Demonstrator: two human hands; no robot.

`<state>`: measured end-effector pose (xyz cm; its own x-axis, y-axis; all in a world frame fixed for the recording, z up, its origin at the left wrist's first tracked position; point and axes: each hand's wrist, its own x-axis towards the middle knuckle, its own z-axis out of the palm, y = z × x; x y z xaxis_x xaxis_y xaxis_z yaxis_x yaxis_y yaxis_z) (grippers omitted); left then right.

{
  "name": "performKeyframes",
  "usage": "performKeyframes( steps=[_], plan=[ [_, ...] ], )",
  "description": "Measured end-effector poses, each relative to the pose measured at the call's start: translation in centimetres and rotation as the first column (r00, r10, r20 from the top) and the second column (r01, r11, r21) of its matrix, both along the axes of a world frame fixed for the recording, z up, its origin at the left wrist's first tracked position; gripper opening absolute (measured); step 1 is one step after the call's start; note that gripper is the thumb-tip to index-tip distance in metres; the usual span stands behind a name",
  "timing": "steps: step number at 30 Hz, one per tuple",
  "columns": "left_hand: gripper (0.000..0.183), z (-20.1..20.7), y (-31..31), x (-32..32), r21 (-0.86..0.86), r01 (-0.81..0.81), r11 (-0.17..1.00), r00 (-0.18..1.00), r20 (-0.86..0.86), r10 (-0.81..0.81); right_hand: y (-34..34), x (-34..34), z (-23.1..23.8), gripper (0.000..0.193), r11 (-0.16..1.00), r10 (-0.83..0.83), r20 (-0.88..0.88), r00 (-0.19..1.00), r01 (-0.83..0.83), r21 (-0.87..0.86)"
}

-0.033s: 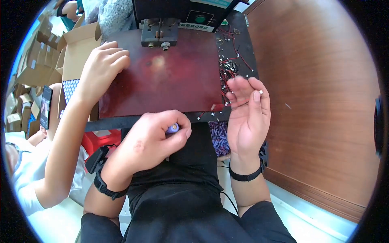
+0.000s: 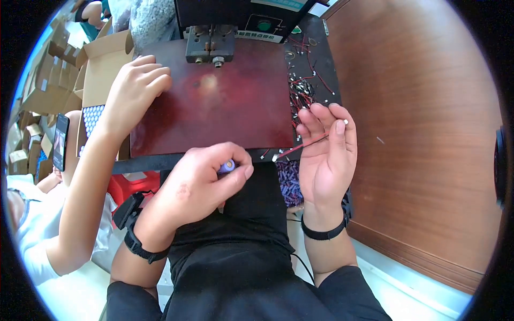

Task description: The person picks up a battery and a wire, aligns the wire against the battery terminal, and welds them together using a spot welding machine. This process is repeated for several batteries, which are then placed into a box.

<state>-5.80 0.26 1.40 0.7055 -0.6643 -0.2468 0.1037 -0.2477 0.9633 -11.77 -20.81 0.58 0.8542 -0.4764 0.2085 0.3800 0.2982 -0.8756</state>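
Observation:
My left hand (image 2: 195, 182) is curled round a purple cylindrical battery cell (image 2: 228, 166), whose round end peeps out between thumb and forefinger. It hovers in front of the near edge of a dark red work mat (image 2: 241, 123). To the right, my right hand (image 2: 326, 171) is turned palm up. Its thumb and forefinger pinch a thin red and black wire lead (image 2: 301, 146). One white tip of the lead shows above the thumb; the other end, with a white connector, hangs out to the left beyond the mat's front right corner.
A black machine with a metal head (image 2: 210, 45) stands behind the mat. Loose wire leads (image 2: 305, 88) lie along the table's right side by a wooden panel (image 2: 417, 117). Another person's hand (image 2: 142, 80) rests at the mat's left, over a carton of cells (image 2: 93, 117). Below sits a bin of purple cells (image 2: 289, 184).
The free end of the wire lead has swung down and left, off the mat's corner. My right fingers shifted slightly; my left hand and the cell stay almost still.

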Motion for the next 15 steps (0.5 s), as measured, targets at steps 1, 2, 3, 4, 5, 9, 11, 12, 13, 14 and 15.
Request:
performKeyframes(
  steps=[1,2,3,4,5,9,11,12,13,14,15],
  plan=[
    [0.020,-0.2,-0.1,-0.2,-0.008,-0.033,0.999,0.999,0.040,0.034,0.1,0.1,-0.1,0.031,0.997,0.043,0.031,0.999,-0.045,0.062],
    [0.027,-0.2,-0.3,-0.4,-0.018,-0.057,0.998,0.995,0.081,0.058,0.2,0.1,-0.2,0.030,0.989,0.074,0.064,0.995,-0.082,0.123],
    [0.035,0.0,-0.6,-0.5,-0.012,-0.038,0.999,0.997,0.071,0.039,0.3,0.0,0.0,0.028,0.985,0.075,0.111,0.991,-0.090,0.144],
    [0.043,0.3,-0.9,-0.7,-0.008,-0.020,1.000,0.998,0.061,0.020,0.6,0.0,0.3,0.028,0.985,0.073,0.110,0.991,-0.089,0.145],
    [0.041,0.4,-1.2,-0.9,0.002,0.011,1.000,0.997,0.072,-0.011,1.1,0.0,0.7,0.028,0.972,0.084,0.179,0.980,-0.121,0.203],
    [0.014,-1.3,-1.9,-1.3,-0.212,0.039,0.976,0.984,0.179,0.000,1.9,-0.4,1.5,0.028,0.938,0.083,0.284,0.955,-0.171,0.302],
    [0.012,-0.9,-1.9,-1.3,-0.211,0.032,0.977,0.984,0.177,0.006,1.9,-0.6,1.5,0.028,0.931,0.061,0.291,0.955,-0.160,0.329],
    [0.010,-0.7,-1.9,-1.2,-0.211,0.028,0.977,0.984,0.176,0.010,1.7,-0.6,1.2,0.031,0.935,0.088,0.303,0.949,-0.184,0.304],
    [0.010,-0.8,-1.8,-1.2,-0.212,0.028,0.977,0.984,0.177,0.010,1.5,-0.6,1.0,0.034,0.938,0.115,0.315,0.942,-0.208,0.279],
    [0.009,-0.9,-1.5,-0.9,-0.175,0.043,0.984,0.955,0.295,0.011,1.5,-0.3,1.4,0.034,0.937,0.115,0.314,0.942,-0.208,0.281],
    [0.009,-0.7,-1.4,-0.6,-0.136,0.052,0.989,0.912,0.409,0.008,1.6,0.3,2.0,0.041,0.999,-0.024,0.256,0.966,0.014,0.041]
  ],
)
